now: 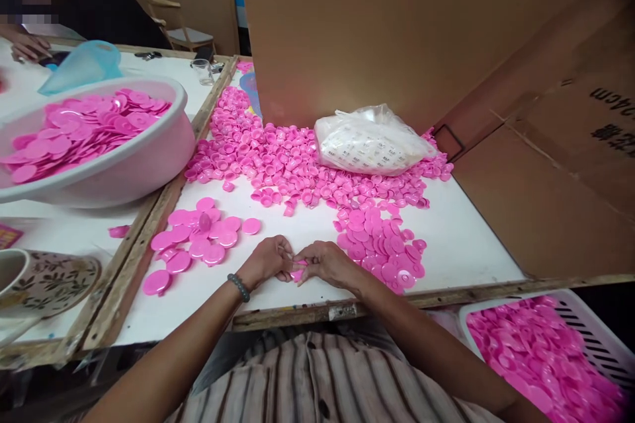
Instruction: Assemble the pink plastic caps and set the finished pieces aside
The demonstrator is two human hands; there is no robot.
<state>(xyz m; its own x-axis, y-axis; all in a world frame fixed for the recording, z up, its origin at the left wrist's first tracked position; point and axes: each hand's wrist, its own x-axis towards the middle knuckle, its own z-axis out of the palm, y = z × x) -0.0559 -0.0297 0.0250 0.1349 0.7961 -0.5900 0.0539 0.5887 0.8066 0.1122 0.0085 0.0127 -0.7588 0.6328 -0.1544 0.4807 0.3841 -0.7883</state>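
Work looks only partway along from my end of the feed. Taking the hands as the middle of the clock face, the piece (pixel 298 271) sits dead centre, low over the near side of the table (pixel 464 258). I see the left hand (pixel 268 259) on its nine o'clock side and the right hand (pixel 325 263) on its three o'clock side, fingertips drawn in close on both, pinching the piece between them. The fingers hide so much of it that I cannot tell whether its parts are joined.

Between nine and ten o'clock lies a loose cluster of caps (pixel 200 248), a modest number, one of them tilted up on the others. Some look thicker at the edge, and the nearest has a small tab, so I judge these to be the finished share, though I can't confirm it.

What is left looks like far more. At three o'clock I have a pile of flat discs (pixel 381 248); from eleven round to one o'clock spreads a broad bank of small cups (pixel 292 158), with a clear bag (pixel 372 145) resting on it at one. At ten, a tub (pixel 163 158) holds a big heap of discs, and toward four, below table height, a basket (pixel 578 310) holds more pink parts, whose state I can't make out.

The piece itself shows as a small patch of bright pink, the same shade as everything around it, smooth where I can see it.
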